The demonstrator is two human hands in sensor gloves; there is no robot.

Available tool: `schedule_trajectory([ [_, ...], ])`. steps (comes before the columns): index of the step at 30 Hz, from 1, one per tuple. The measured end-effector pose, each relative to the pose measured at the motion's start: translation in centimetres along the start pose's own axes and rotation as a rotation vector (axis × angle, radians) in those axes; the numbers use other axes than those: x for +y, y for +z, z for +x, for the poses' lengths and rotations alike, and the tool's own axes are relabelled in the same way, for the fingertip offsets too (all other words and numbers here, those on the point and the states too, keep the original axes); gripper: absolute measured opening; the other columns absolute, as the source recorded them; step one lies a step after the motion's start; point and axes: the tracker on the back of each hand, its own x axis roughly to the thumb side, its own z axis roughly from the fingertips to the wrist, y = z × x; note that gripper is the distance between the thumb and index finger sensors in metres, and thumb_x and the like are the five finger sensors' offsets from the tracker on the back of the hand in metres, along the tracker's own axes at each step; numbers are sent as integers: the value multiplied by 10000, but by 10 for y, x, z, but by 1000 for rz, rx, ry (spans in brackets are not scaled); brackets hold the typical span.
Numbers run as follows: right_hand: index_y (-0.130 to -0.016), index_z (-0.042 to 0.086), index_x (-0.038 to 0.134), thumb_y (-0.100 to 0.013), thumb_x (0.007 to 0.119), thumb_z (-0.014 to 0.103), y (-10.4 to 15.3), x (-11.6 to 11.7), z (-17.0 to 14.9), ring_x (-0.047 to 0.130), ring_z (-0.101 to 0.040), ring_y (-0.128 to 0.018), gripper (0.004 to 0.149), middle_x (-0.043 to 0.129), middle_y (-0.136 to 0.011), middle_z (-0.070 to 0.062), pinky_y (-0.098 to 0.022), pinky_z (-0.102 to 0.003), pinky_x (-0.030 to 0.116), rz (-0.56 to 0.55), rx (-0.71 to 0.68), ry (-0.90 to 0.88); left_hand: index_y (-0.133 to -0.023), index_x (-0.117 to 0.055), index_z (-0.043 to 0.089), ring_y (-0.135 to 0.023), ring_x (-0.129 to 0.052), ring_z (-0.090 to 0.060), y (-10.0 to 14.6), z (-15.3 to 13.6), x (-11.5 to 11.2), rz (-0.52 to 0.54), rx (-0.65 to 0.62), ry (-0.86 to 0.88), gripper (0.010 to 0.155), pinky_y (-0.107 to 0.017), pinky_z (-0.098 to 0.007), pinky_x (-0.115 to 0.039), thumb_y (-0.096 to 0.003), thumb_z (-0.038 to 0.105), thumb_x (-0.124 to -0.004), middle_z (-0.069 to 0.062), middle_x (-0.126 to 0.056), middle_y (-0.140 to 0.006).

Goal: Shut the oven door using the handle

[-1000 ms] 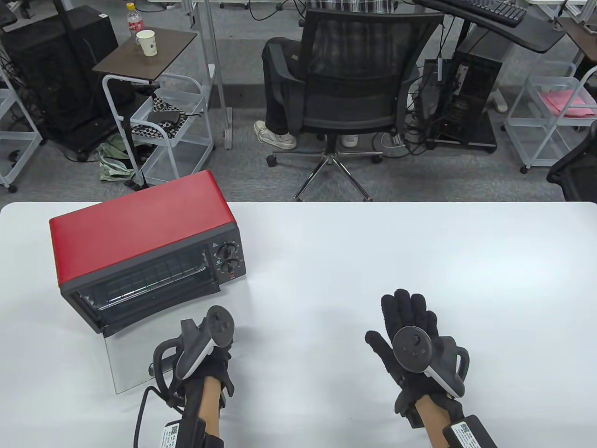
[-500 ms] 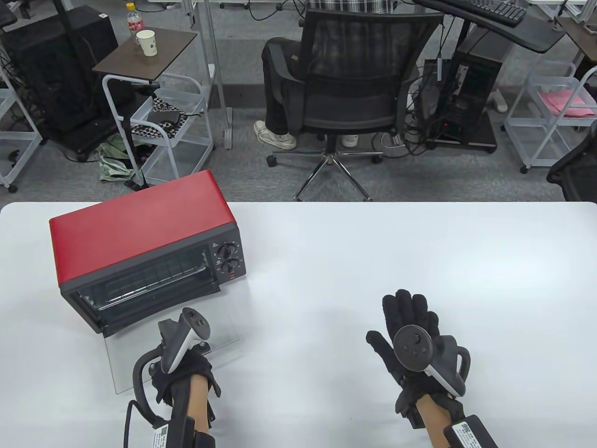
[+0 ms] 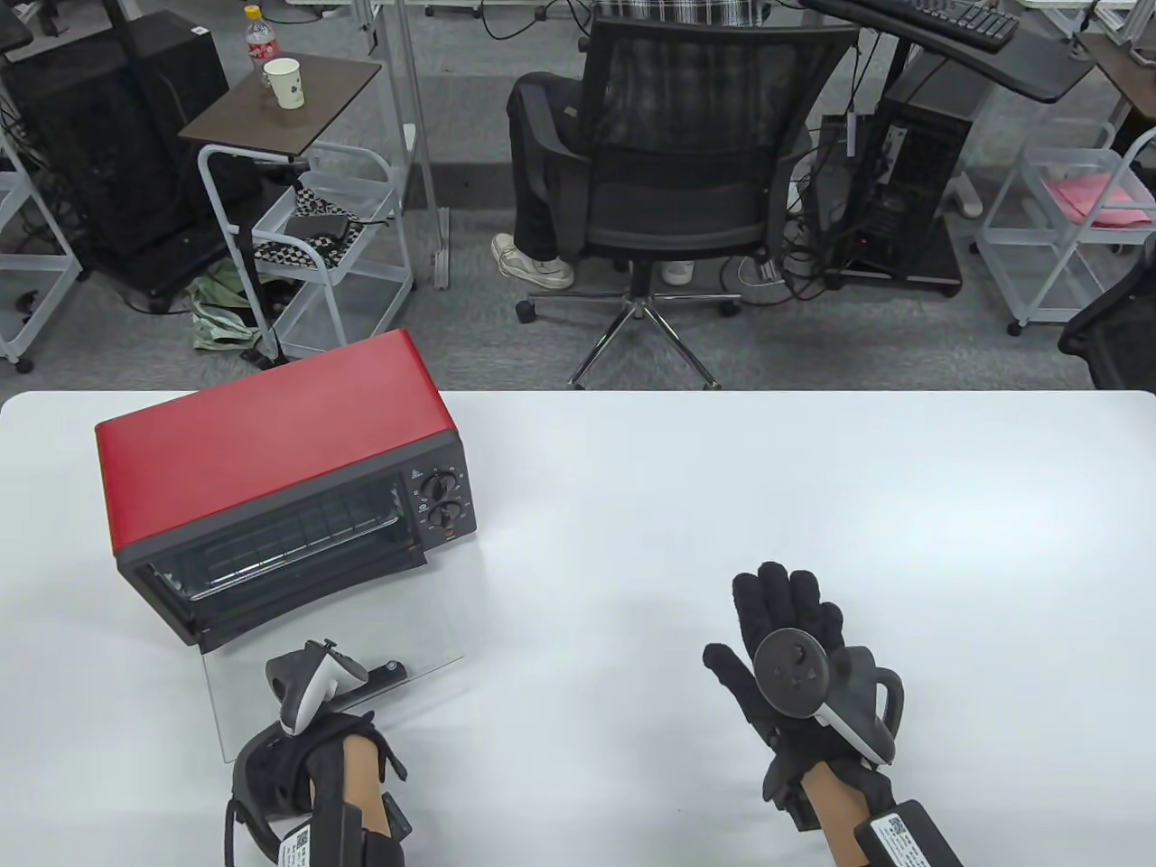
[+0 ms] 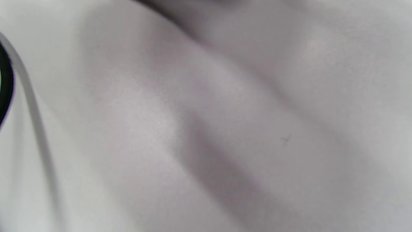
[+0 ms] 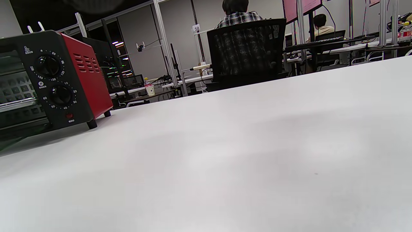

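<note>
A red toaster oven stands at the table's left, also at the left of the right wrist view. Its glass door lies open, flat toward me. The dark handle runs along the door's near edge. My left hand is at that edge, over the handle's left part, with the wrist rolled; its fingers are hidden under the tracker. My right hand rests flat on the table, fingers spread, holding nothing. The left wrist view shows only blurred white table.
The white table stretches to the right of the oven. Two control knobs sit on the oven's right front. Beyond the far edge are an office chair with a seated person, and carts.
My left hand has slid left and back toward me along the door's near edge and rolled over, uncovering the handle's right end. The door stays flat. My right hand barely moved.
</note>
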Motion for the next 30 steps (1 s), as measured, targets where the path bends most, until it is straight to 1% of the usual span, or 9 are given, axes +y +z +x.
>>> schedule_trajectory([
  [2, -1071, 270, 238, -470, 549, 624, -1, 1, 1, 149, -333, -1037, 764, 204, -1202, -92, -753, -540, 257, 8, -3, 3, -1034, 58, -26, -1009, -61, -653, -5, -4, -3, -21, -2, 6, 782, -673, -756, -262, -593, 457, -371, -372, 61, -1070],
  [4, -1071, 269, 237, -470, 549, 624, -1, 2, 1, 146, -332, -1037, 764, 202, -1202, -91, -753, -540, 254, 12, -3, 4, -986, 142, -13, -993, -13, -651, -9, -6, -5, -53, -9, 23, 805, -664, -761, -227, -573, 486, -337, -367, 140, -1028],
  [6, -1070, 271, 236, -470, 549, 623, -1, 2, 2, 145, -334, -1035, 763, 202, -1202, -90, -752, -539, 254, 15, -2, 9, -964, 182, -5, -976, 35, -659, -11, -8, -5, -64, -27, 57, 806, -658, -763, -208, -562, 492, -309, -371, 184, -1005],
  [13, -1069, 273, 232, -471, 549, 621, 0, 1, 1, 144, -332, -1035, 761, 200, -1201, -89, -751, -537, 250, 22, -3, -4, -948, 219, 51, -964, 66, -653, -17, -13, -4, -79, -26, 82, 778, -658, -763, -185, -559, 491, -293, -344, 218, -991],
  [19, -1069, 276, 231, -472, 550, 620, 1, -3, 2, 146, -332, -1035, 759, 200, -1201, -89, -751, -537, 251, 7, -13, -16, -955, 210, 45, -937, 83, -672, -17, -18, 0, -102, -88, 164, 765, -654, -762, -183, -594, 459, -322, -351, 233, -977],
  [21, -1068, 277, 230, -473, 550, 619, 1, -3, 2, 147, -333, -1035, 757, 199, -1201, -91, -751, -537, 251, 7, -15, -15, -967, 186, 49, -939, 57, -672, -16, -20, 3, -101, -108, 180, 757, -654, -760, -190, -604, 449, -345, -345, 222, -985],
  [25, -1068, 278, 229, -473, 549, 619, 2, -4, 3, 146, -336, -1035, 757, 196, -1201, -90, -750, -538, 253, 9, -23, -21, -970, 154, -19, -934, 54, -673, -10, -26, 10, -120, -218, 306, 782, -651, -756, -204, -608, 434, -370, -380, 207, -974],
  [27, -1068, 278, 229, -474, 549, 619, 2, -4, 3, 146, -335, -1035, 757, 195, -1201, -90, -750, -538, 252, 10, -24, -22, -964, 154, -39, -943, 32, -677, -6, -28, 14, -112, -258, 346, 793, -653, -754, -218, -609, 430, -378, -399, 200, -967],
  [30, -1069, 279, 228, -474, 548, 619, 1, -4, 3, 146, -336, -1035, 756, 192, -1201, -89, -750, -538, 252, 15, -24, -23, -976, 143, -50, -944, 23, -682, 5, -32, 22, -62, -291, 373, 796, -655, -752, -227, -612, 416, -389, -410, 194, -966],
])
